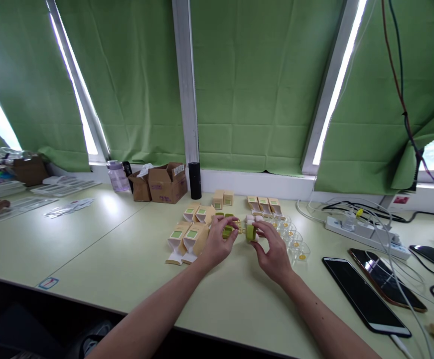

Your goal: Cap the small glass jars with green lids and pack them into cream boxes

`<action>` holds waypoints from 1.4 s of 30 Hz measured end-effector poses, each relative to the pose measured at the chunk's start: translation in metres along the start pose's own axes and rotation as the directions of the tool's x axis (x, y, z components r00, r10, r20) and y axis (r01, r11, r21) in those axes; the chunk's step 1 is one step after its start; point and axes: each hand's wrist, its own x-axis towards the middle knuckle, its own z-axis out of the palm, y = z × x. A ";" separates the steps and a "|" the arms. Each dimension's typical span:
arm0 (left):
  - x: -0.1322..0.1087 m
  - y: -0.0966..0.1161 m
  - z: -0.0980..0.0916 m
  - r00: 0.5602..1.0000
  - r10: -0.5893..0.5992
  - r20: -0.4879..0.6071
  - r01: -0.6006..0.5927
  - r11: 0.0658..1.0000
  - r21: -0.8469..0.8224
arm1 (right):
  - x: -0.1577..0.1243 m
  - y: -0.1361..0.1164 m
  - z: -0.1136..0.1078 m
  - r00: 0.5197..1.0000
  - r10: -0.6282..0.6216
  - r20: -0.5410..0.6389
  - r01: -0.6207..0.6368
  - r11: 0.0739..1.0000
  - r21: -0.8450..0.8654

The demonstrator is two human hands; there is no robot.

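Just right of the frame's centre, the right hand (274, 252) pinches a small lime-green, block-shaped piece (251, 233) between thumb and fingertips; so small a hold could slip if squeezed off-centre, dropping the piece among the tiny golden-yellow parts (240, 225) nearby. The left hand (217, 244), near the centre, arches its fingers towards its thumb at another lime-green piece (227, 232); I cannot tell whether it grips it or merely hovers; if it has no firm hold, a nudge could send the piece sliding.

Right of the right hand, clear plastic cups with yellow centres (302, 252) stand close; a sideways swing might knock them over. Left of the left hand are 4 open tan cardboard boxes with green labels (196, 237); a dragging wrist could shove them askew; at lower right, a black-screened white smartphone (364, 294) risks a bump if the right elbow strays outward.
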 end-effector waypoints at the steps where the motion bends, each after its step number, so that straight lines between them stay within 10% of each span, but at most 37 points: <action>1: -0.001 0.002 0.000 0.998 0.061 0.008 -0.062 0.998 0.028 | 0.000 -0.001 -0.001 1.000 -0.012 0.004 0.012 1.000 -0.014; 10: -0.003 0.014 0.000 0.938 0.325 0.121 -0.340 0.931 0.134 | 0.003 -0.010 -0.004 0.993 -0.112 0.018 0.113 0.992 -0.050; 42: -0.002 0.010 0.002 0.922 0.381 0.073 -0.388 0.907 0.163 | 0.007 -0.016 -0.006 0.960 -0.231 0.159 0.262 0.940 -0.220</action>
